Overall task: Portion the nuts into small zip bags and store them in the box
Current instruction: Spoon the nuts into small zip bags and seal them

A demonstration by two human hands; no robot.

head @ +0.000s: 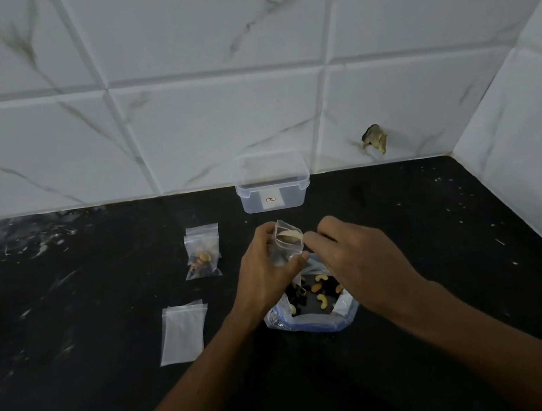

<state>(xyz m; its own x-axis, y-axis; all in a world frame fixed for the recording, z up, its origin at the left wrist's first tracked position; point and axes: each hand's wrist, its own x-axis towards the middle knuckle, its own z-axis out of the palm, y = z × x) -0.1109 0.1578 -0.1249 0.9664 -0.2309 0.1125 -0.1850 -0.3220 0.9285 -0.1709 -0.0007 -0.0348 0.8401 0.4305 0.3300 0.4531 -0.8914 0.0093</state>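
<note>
Both hands meet over a black stone countertop [397, 226] set against a wall of white marble-look tiles [221, 110]. At centre, the left hand [264, 272] curls its fingers and thumb round a small clear zip bag [287, 243], holding it upright with its mouth pulled open. From the other side, the right hand [357, 260] reaches to that mouth, its fingertips pinched at the bag's rim, where a pale nut [287, 238] sits just inside the opening. Whether the fingers grip the nut or the plastic edge cannot be told.

Directly beneath the hands stands a larger blue-edged pouch [314, 320], its top spread wide, showing cashews and dark pieces [318, 295] inside.

Left of the hands lie 2 filled small zip bags [202, 253], overlapping one another, each with nuts gathered at the bottom. Nearer the camera and also to the left, a flat stack of unfilled small zip bags [182, 334] rests on the counter.

Behind the hands, against the tiled wall, a clear plastic box [272, 185] stands lidless, a white label on its front face. To the right of it, a chipped brown patch [375, 139] mars 1 tile just above the counter line.
</note>
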